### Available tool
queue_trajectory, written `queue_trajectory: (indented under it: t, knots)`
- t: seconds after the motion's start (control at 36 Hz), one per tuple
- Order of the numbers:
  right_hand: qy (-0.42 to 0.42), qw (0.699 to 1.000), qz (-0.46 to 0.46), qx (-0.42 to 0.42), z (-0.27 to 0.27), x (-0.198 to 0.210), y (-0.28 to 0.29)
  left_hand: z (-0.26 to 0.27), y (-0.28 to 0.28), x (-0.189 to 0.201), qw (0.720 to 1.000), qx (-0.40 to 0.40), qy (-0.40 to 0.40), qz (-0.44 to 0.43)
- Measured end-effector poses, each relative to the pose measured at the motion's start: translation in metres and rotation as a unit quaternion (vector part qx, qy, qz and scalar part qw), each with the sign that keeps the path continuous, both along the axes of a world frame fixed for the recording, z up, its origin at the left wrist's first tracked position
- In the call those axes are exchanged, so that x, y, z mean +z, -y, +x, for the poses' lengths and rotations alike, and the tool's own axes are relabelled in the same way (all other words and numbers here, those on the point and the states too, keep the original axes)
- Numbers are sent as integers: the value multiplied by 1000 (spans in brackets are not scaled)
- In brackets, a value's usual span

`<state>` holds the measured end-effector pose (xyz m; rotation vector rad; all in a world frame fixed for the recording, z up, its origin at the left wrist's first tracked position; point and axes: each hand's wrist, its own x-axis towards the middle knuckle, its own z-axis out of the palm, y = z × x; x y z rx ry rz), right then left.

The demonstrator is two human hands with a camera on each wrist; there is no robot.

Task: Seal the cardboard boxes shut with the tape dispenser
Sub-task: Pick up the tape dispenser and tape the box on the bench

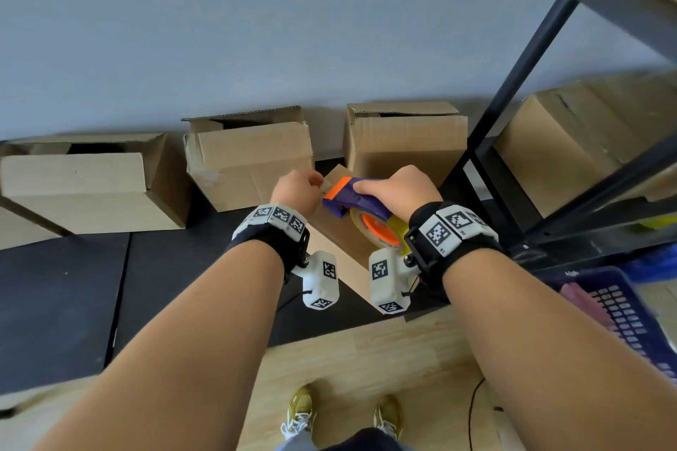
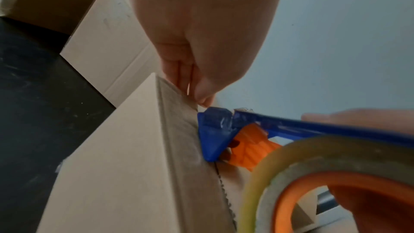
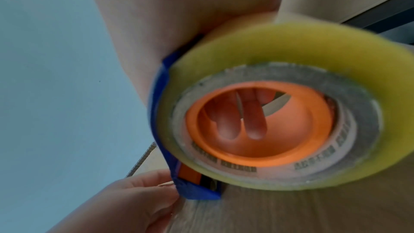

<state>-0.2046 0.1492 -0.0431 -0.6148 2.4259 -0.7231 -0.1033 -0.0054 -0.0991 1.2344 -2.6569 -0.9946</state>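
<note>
Tape dispenser [image 1: 361, 207], blue body with an orange blade guard and orange hub, sits under my right hand [image 1: 401, 187], whose fingers curl around its handle; through the hub in the right wrist view two of my fingertips [image 3: 255, 123] show behind the roll. Printed letters run around the grey cardboard core of the tape roll [image 3: 275, 116], but they are too blurred for me to read. The yellowish roll hangs on the wrist side of my right hand, and the dispenser's nose points away from it toward my left hand [image 1: 296, 190].

My left hand is curled, thumb against fingers, pinching at the far edge of the cardboard box [image 1: 340, 238] just beside the dispenser's nose; whether it grips the tape end or the box edge I cannot tell. The blue nose [image 2: 212, 137] touches the box top right at that far edge, where a strip of clear tape lies along the seam [image 2: 179, 130].

The box lies below both hands on a black floor mat [image 1: 66, 297]. Beyond my hands three open cardboard boxes [image 1: 249, 161] stand in a row against the grey wall, with a narrow gap between them and the box I work on. To the right of my right hand stands a black metal shelf frame [image 1: 513, 110], close by, with more boxes on it and a blue plastic basket [image 1: 619, 308] nearer me. Wood floor lies on my side of the mat, by my shoes.
</note>
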Motion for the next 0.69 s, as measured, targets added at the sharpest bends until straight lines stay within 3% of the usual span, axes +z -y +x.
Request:
queue_trajectory:
  t: [0.22,0.31,0.44,0.69]
  knots:
    - [45,999,-2,-8,0,3,0,12,-8,7,993,-82,82,-34]
    - [78,997,-13,-20,0,7,-2,17,-20,-1,989,-111,66,-76]
    - [119,992,-14,-29,2,17,-6,27,-34,-18,987,-128,29,-94]
    - [194,980,-34,-10,6,26,-23,23,-40,-9,985,-126,95,-74]
